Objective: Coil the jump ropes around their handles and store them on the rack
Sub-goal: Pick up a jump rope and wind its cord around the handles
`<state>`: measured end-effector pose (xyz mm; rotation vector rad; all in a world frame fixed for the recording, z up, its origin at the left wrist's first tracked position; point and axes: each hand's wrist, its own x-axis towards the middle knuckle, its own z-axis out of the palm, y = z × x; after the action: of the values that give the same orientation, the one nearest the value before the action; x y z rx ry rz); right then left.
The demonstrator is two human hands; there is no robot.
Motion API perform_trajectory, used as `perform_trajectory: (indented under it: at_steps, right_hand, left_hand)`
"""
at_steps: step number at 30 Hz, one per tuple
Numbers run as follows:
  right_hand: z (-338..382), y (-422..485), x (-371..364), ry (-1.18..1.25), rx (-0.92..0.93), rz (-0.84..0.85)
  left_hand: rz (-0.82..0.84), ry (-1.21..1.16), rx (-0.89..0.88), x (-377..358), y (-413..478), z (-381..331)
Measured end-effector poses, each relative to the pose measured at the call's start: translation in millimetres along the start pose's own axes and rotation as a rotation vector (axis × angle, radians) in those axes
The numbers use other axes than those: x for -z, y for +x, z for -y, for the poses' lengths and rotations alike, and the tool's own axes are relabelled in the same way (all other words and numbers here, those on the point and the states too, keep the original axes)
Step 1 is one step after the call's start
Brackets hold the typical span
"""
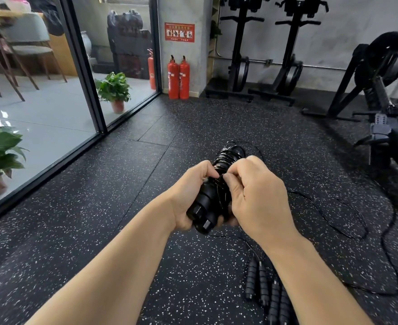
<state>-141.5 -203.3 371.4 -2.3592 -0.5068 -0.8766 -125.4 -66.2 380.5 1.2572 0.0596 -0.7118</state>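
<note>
My left hand (pixel 189 194) grips a pair of black jump rope handles (pixel 205 205) held side by side, butt ends toward me. Thin black rope (pixel 230 154) is coiled in many turns around their far ends. My right hand (pixel 255 193) pinches the rope against the handles just below the coil. Several more black handles (pixel 263 289) lie on the floor below my right forearm. Their loose ropes (pixel 357 231) trail in loops over the floor to the right.
The floor is black speckled rubber (pixel 123 219). A glass wall (pixel 80 66) with potted plants (pixel 113 90) behind it runs along the left. Two red fire extinguishers (pixel 178 78) stand at the pillar. Black gym machines (pixel 381 102) stand at the back and right.
</note>
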Motion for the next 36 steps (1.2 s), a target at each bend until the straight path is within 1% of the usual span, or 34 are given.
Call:
perform_trajectory:
  at_steps: [5,9,11,15,17,21,25,27,29,31,34,36]
  right_hand:
    - [1.1,1.9,-5.3,-0.168,0.131,-0.092]
    - [-0.3,6.9,-10.6,-0.168,0.175,-0.116]
    - [-2.0,7.9,-14.1,-0.127,0.141,-0.105]
    - [1.1,5.8,-21.9,0.041,-0.05,-0.076]
    - [1.7,7.9,-20.4,0.072,-0.096,-0.039]
    - [-4.2,14.1,-7.3,0.23,-0.125,0.137]
    - [-6.1,14.8,-4.9,0.162,0.029,0.222]
    - [-7.6,14.7,-6.0,0.14,0.078,0.208]
    - [-9.7,14.5,-6.3,0.145,0.086,0.173]
    - [-10.0,13.4,-5.9,0.194,0.032,0.112]
    - [-8.2,11.7,-6.0,0.279,-0.103,0.0]
    - [-7.3,11.4,-5.7,0.322,-0.175,-0.03]
  left_hand:
    - [0.046,0.015,0.036,8.4,-3.8,0.0]
    - [0.069,-0.008,0.065,14.0,-4.8,0.3]
    - [0.058,-0.01,0.059,16.0,-4.3,0.7]
    - [0.056,-0.045,0.043,16.2,-2.3,1.7]
    - [0.057,-0.064,0.045,19.0,-0.9,2.4]
    - [0.058,-0.093,0.081,27.9,0.4,4.7]
    - [0.059,-0.081,0.113,25.4,-0.1,5.0]
    - [0.06,-0.077,0.116,23.2,0.4,5.1]
    - [0.074,-0.082,0.113,20.9,1.1,4.8]
    - [0.087,-0.085,0.109,18.9,3.8,5.7]
    - [0.081,-0.049,0.088,13.3,8.5,8.4]
    - [0.079,-0.025,0.066,9.7,11.8,10.3]
